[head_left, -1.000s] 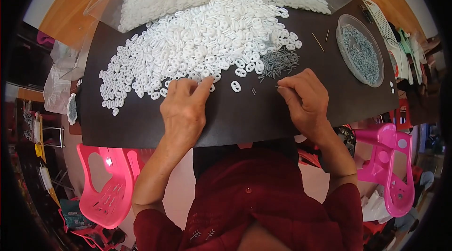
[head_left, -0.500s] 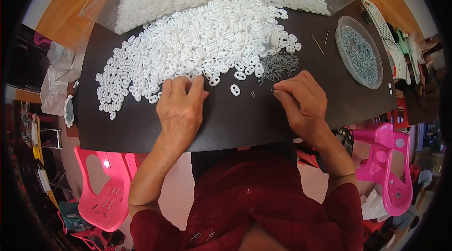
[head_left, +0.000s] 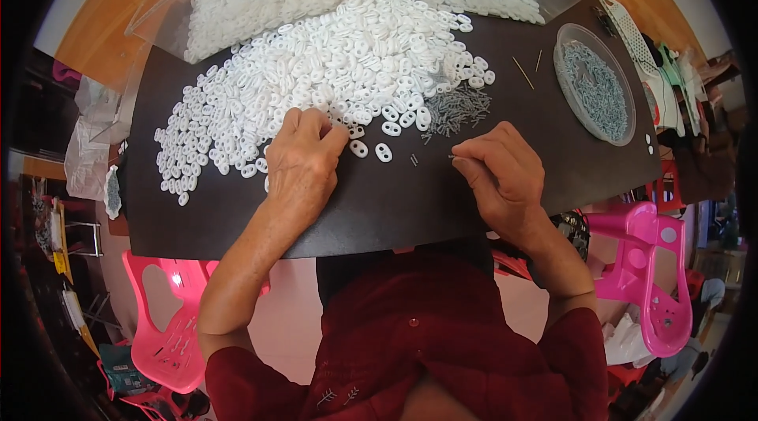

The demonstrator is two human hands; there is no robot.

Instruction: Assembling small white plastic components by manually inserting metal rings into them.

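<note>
— Dark tabletop, what lies on it?
— White oval two-hole pieces heaped toward the far edge, small metal pins beside them.
— The hands?
— Left hand rests fingers-down at the heap's near rim; its grasp is hidden. Right hand pinches a thin pin, mostly covered, tip pointing left.

Pile of oval plastic links covered the board's far-left area; small pins lay at its right; round pin dish sat near right edge.
</note>
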